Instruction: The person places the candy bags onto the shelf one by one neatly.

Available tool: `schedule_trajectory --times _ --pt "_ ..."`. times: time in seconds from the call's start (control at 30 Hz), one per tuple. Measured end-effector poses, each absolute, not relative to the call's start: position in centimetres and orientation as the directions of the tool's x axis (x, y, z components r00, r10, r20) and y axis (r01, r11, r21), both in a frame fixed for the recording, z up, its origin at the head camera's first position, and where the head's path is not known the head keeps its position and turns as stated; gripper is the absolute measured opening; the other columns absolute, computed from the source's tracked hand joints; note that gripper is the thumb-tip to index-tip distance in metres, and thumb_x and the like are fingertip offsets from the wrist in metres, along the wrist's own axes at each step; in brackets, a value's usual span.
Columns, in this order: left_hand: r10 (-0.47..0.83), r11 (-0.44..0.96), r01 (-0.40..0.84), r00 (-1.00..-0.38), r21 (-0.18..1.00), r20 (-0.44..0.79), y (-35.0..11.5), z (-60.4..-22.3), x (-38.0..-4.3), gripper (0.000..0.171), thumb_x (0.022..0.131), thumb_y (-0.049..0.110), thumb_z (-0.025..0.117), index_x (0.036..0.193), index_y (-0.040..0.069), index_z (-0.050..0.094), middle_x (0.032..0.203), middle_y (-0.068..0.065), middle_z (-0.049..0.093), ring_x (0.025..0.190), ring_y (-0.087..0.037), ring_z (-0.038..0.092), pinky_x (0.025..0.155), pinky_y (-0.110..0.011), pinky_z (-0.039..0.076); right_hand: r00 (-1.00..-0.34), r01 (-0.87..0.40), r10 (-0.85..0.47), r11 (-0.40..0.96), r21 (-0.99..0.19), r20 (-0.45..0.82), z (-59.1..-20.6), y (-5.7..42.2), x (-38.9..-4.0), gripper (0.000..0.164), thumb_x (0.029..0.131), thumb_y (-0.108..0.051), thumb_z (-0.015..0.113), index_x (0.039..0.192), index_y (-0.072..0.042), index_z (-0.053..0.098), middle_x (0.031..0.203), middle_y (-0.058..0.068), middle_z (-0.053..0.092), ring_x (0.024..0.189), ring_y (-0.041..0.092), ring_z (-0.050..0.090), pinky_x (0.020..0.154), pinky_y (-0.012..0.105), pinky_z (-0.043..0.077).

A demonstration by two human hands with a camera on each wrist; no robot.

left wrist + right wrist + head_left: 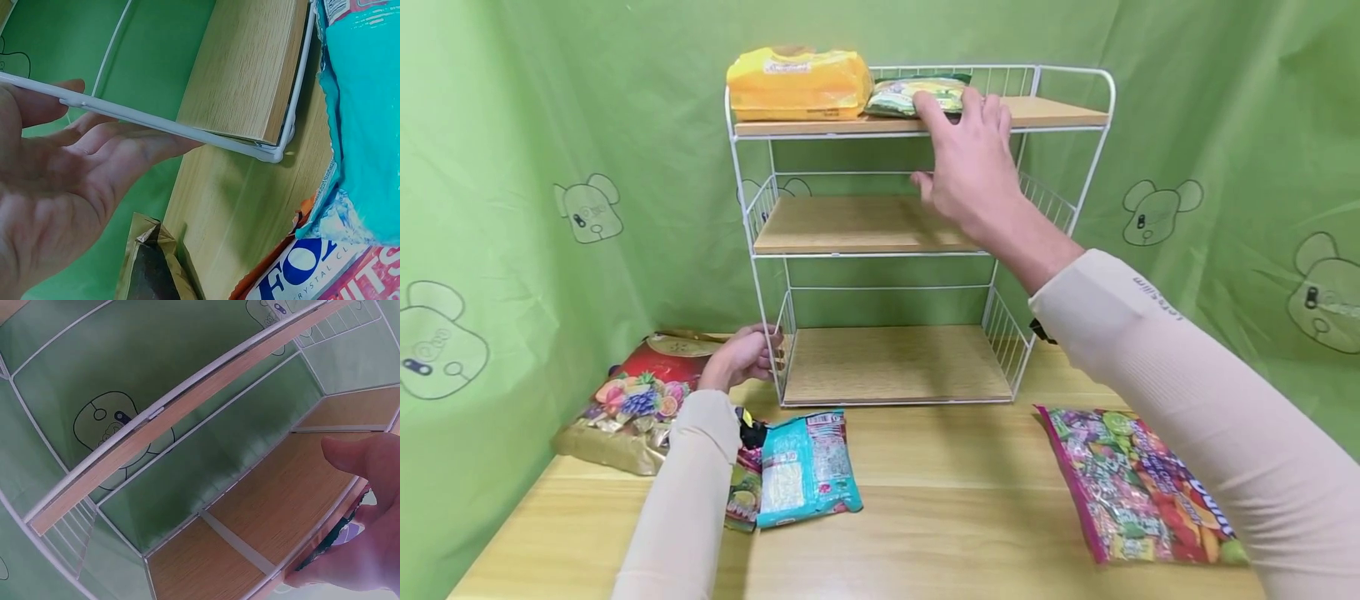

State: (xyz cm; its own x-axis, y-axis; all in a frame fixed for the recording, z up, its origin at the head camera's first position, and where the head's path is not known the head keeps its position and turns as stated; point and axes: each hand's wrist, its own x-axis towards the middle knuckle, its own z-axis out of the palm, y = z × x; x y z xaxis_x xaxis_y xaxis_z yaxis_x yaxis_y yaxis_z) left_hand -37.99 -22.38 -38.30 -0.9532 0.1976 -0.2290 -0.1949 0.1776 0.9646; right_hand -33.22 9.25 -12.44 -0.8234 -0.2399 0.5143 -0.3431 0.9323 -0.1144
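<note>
A three-tier shelf rack (887, 246) of white wire and wooden boards stands on the table. At its lower left side my left hand (747, 357) holds the wire frame; the left wrist view shows the palm (69, 187) close against the white rod. My right hand (973, 158) reaches up to the top tier, fingers spread over the front of a small green packet (917, 93). Its thumb (350, 456) hangs below the top board in the right wrist view. Left of that packet, a yellow-orange bag (801, 86) lies on the same tier.
A large red and gold bag (651, 396) lies beyond my left forearm. In front of the rack, a turquoise packet (808, 467) overlaps another colourful packet (742, 496). On the right rests a pink-edged candy bag (1138, 483). Green cloth (647, 83) surrounds the table.
</note>
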Motion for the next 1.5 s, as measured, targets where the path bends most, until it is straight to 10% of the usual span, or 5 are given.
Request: schedule_trajectory --times 0.7,0.93,1.2,1.5 --pt "0.209 0.156 -0.199 -0.951 0.968 -0.229 -22.1 -38.4 -37.9 0.031 0.106 0.010 0.041 0.135 -0.001 0.038 0.069 0.002 0.042 0.062 -0.012 0.052 0.058 -0.028 0.055 -0.727 -0.396 -0.238 0.911 -0.110 0.644 -13.4 10.2 -32.6 0.100 0.090 -0.006 0.068 0.163 -0.035 0.006 0.161 0.024 0.022 0.149 0.038 0.019 0.129 0.047 0.006" --pt "0.217 0.181 -0.187 -0.950 0.965 -0.225 -22.5 -38.2 -38.0 0.030 0.106 0.010 0.041 0.134 -0.002 0.039 0.072 0.001 0.045 0.065 -0.013 0.054 0.061 -0.029 0.056 -0.617 -0.532 -0.301 0.840 -0.104 0.727 -15.9 10.0 -30.5 0.082 0.092 0.002 0.058 0.161 -0.026 0.023 0.140 0.029 0.047 0.127 0.042 0.047 0.109 0.050 0.046" --pt "0.218 0.196 -0.181 -0.950 0.964 -0.223 -22.9 -38.3 -38.0 0.032 0.106 0.011 0.041 0.135 -0.003 0.038 0.073 0.001 0.046 0.067 -0.014 0.056 0.064 -0.030 0.058 -0.716 -0.562 -0.371 0.809 -0.173 0.591 -21.7 9.2 -28.8 0.052 0.101 -0.009 0.053 0.150 0.000 0.039 0.097 0.023 0.063 0.068 0.028 0.057 0.067 0.036 0.057" --pt "0.205 0.189 -0.195 -0.951 0.963 -0.232 -22.6 -38.4 -38.1 0.034 0.106 0.011 0.042 0.137 -0.002 0.038 0.076 -0.003 0.050 0.066 -0.014 0.058 0.064 -0.031 0.059 -0.831 -0.523 -0.424 0.815 -0.250 0.359 -30.6 8.5 -27.8 0.049 0.100 -0.014 0.058 0.144 0.004 0.046 0.129 0.027 0.063 0.108 0.039 0.067 0.100 0.045 0.056"
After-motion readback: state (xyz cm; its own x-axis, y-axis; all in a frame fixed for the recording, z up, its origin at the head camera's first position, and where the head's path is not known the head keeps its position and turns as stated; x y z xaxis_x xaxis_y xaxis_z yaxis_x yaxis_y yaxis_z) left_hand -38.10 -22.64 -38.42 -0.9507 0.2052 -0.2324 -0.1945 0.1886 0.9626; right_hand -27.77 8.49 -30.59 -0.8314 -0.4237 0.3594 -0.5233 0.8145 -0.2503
